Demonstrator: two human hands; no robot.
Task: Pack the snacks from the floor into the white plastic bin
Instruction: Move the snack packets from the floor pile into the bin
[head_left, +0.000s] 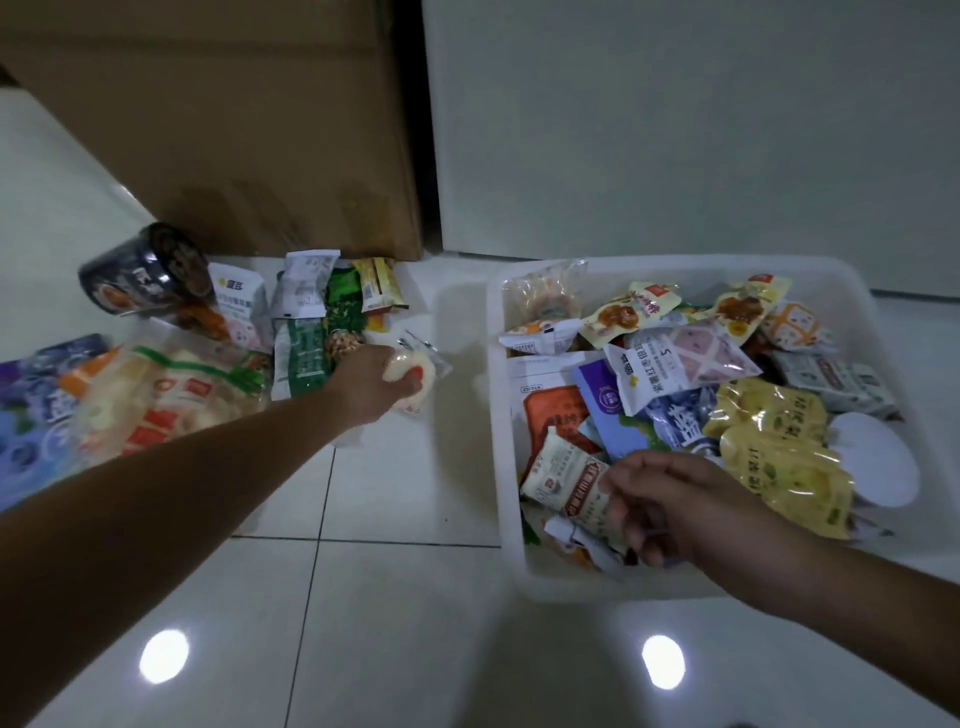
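The white plastic bin (506, 415) stands on the floor at the right, heaped with several snack packets. My right hand (670, 504) is inside its near left corner, fingers curled round a cream-coloured packet (563, 475) that lies on the pile. To the left, my left hand (371, 384) grips a small round pale cake in a clear wrapper (415, 371), at the right edge of the snack pile (218, 358) on the tiles.
A dark round cup (140, 270) lies tilted at the back of the floor pile, with green, white and blue packets around it. A brown cardboard box (249, 130) stands behind the pile, beside a white cabinet (675, 130). Bare tiles (395, 597) lie between pile and bin.
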